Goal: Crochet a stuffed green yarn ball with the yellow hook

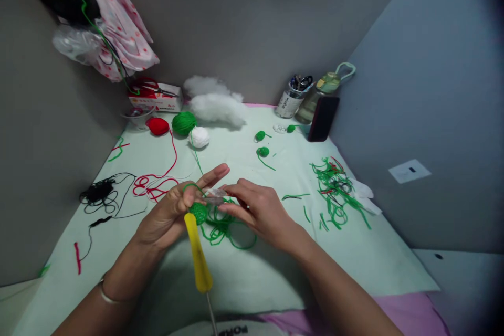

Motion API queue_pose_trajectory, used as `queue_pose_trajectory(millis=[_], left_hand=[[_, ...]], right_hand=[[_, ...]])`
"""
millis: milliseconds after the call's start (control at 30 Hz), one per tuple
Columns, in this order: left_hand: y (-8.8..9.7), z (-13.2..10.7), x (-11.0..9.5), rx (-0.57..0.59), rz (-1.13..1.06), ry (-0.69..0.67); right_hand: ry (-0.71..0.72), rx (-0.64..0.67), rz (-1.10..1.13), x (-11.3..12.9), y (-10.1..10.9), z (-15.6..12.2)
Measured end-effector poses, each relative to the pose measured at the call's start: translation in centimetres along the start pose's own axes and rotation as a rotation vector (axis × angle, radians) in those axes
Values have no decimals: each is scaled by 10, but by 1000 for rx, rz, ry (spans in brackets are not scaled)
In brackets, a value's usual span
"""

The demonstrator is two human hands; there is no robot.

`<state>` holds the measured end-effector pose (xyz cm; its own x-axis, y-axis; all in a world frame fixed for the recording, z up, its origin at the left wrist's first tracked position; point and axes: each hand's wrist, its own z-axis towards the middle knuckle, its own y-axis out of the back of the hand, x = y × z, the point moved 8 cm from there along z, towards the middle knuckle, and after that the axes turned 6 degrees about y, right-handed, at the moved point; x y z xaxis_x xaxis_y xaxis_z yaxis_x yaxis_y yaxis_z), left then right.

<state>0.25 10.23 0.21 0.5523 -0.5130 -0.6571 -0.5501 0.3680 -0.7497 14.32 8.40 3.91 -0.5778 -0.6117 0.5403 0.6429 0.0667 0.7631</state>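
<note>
My left hand (pixel 173 210) is closed on a small green crocheted piece (pixel 199 212) and a crochet hook with a yellow handle (pixel 199 254) that points down toward me; its forefinger sticks out with green yarn looped over it. My right hand (pixel 255 207) pinches a small clear object (pixel 214 197) right beside the piece. Loose green yarn (pixel 222 231) lies on the table under both hands.
Red (pixel 158 126), green (pixel 184 123) and white (pixel 200 137) yarn balls and white stuffing (pixel 218 107) sit at the back. Small green crocheted bits (pixel 262 151), a pen cup (pixel 290 101), a bottle (pixel 321 94) and a phone (pixel 323 118) stand at the back right. Yarn scraps (pixel 334 191) lie right, black yarn (pixel 98 194) left.
</note>
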Motion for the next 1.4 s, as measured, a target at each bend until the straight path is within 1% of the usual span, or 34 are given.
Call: queue_pose_trajectory(millis=[67,133,233,333,400,467,533,567,600,667,767,833,900,967,1033,1100,1133,1167,1233,1300,1367,1400], left_hand=[[0,0,1,-13,1,14],[2,-1,2,-51,8,25],[5,-3,4,-96,18,52],[5,-3,0,-96,43,12],[7,-2,-5,-102,50,-40],[11,0,-8,-131,18,-74],[17,5,-5,-198,-36,-57],[20,7,0,-245,-49,-27],[21,10,6,-289,-48,18],[20,16,21,-339,-15,105],[8,26,38,-310,20,153],[3,30,45,-302,51,149],[3,31,52,-304,82,179],[6,32,55,-310,101,219],[11,31,54,-326,126,224],[15,32,49,-347,186,198],[16,33,47,-354,224,186],[16,34,45,-356,262,178],[14,37,43,-356,319,164],[12,40,39,-356,355,139],[13,43,34,-364,380,101],[14,44,31,-372,400,84]], right_hand=[[41,-15,-83,2,-4,2],[64,-37,-126,4,-7,2],[83,-49,-136,6,-8,1],[106,-87,-118,6,-2,-2],[81,-127,-115,0,7,-5],[5,-142,-154,-12,16,-9],[-52,-147,-229,-21,22,-12],[-46,-154,-256,-22,25,-12],[-15,-163,-264,-20,26,-12],[100,-180,-229,-8,23,-10],[270,-218,-184,10,15,-6],[338,-263,-210,11,12,-5],[364,-295,-247,2,13,-5],[274,-320,-285,-19,21,-5],[76,-449,-233,-47,42,-10],[-112,-554,-45,-70,57,-18],[-182,-574,68,-76,60,-20],[-245,-560,186,-80,59,-21],[-342,-451,403,-80,45,-18],[-380,-265,551,-73,24,-11],[-377,-58,634,-66,3,-7],[-383,8,662,-65,-4,-7]])
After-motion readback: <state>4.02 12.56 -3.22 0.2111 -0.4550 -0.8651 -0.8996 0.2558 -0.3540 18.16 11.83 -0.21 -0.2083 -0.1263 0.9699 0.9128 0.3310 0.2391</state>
